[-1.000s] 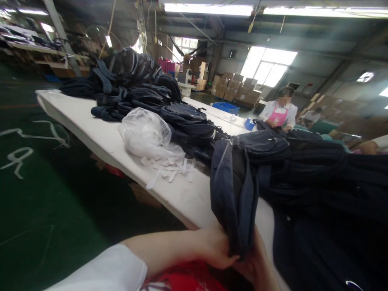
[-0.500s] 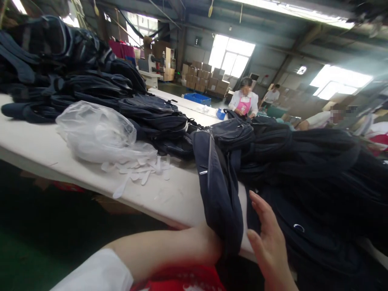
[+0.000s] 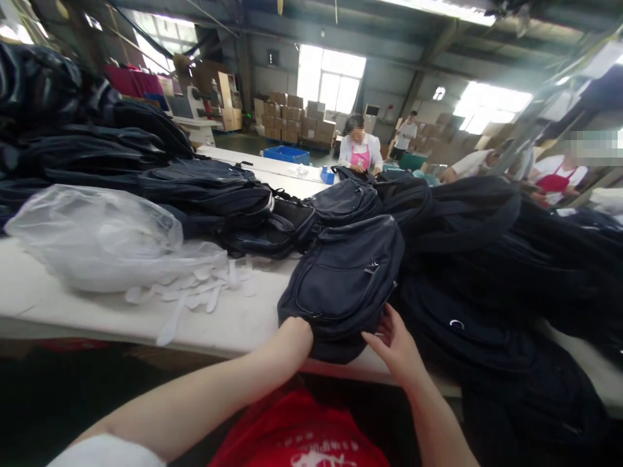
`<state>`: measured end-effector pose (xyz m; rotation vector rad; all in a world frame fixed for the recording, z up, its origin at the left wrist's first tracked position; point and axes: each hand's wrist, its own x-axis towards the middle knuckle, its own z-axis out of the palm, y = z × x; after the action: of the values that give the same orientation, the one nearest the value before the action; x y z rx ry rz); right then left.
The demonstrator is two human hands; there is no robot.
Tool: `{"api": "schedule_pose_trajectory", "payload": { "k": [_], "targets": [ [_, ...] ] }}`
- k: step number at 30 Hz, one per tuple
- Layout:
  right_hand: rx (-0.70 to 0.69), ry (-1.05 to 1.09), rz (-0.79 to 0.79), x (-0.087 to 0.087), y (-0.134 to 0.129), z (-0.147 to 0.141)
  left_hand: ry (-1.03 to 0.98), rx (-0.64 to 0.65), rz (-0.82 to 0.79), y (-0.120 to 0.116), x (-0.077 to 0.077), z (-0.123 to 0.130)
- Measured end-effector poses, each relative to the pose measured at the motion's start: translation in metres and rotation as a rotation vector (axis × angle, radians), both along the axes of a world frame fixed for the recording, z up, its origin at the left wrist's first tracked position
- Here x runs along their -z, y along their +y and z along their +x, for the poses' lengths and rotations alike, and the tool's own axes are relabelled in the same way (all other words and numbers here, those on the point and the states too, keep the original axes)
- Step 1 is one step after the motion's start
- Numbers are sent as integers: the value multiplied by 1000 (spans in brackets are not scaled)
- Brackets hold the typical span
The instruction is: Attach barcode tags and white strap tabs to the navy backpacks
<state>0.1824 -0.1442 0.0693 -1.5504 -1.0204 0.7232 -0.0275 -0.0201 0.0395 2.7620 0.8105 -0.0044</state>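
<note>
A dark navy backpack (image 3: 335,279) lies front side up on the table's near edge, its bottom toward me. My left hand (image 3: 295,336) is closed at its lower left corner, with the fingertips hidden against the fabric. At the lower right corner is my right hand (image 3: 395,344), thumb and fingers apart, the fingers touching the side of the bag. To the left, a clear plastic bag (image 3: 102,240) sits on the table beside a scatter of white flat strips (image 3: 195,288).
More dark backpacks are heaped along the left (image 3: 111,152) and right (image 3: 487,259) of the white table (image 3: 43,301). Across it, a person in a pink apron (image 3: 361,155) handles a dark item. A blue crate (image 3: 286,154) and stacked cartons (image 3: 292,117) stand behind.
The backpack has gone from standing edge-on to lying with its front panel up. My right hand has moved in against its side. The view has shifted right.
</note>
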Motion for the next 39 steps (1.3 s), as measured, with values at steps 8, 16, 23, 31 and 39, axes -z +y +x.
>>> {"api": "schedule_pose_trajectory", "payload": {
  "k": [8,16,23,31,39],
  "targets": [
    [99,176,-85,42,-19,27,262,66,92,-5,-12,-31],
    [120,96,-24,32,-15,38,298,66,21,9,-32,-49],
    [136,-207,-1,35,-2,38,-12,94,41,-6,-65,-3],
    [170,-437,-80,28,5,38,-161,-51,146,-33,-44,67],
    [210,-187,-113,42,2,46,-26,-67,96,-37,-31,83]
  ]
}}
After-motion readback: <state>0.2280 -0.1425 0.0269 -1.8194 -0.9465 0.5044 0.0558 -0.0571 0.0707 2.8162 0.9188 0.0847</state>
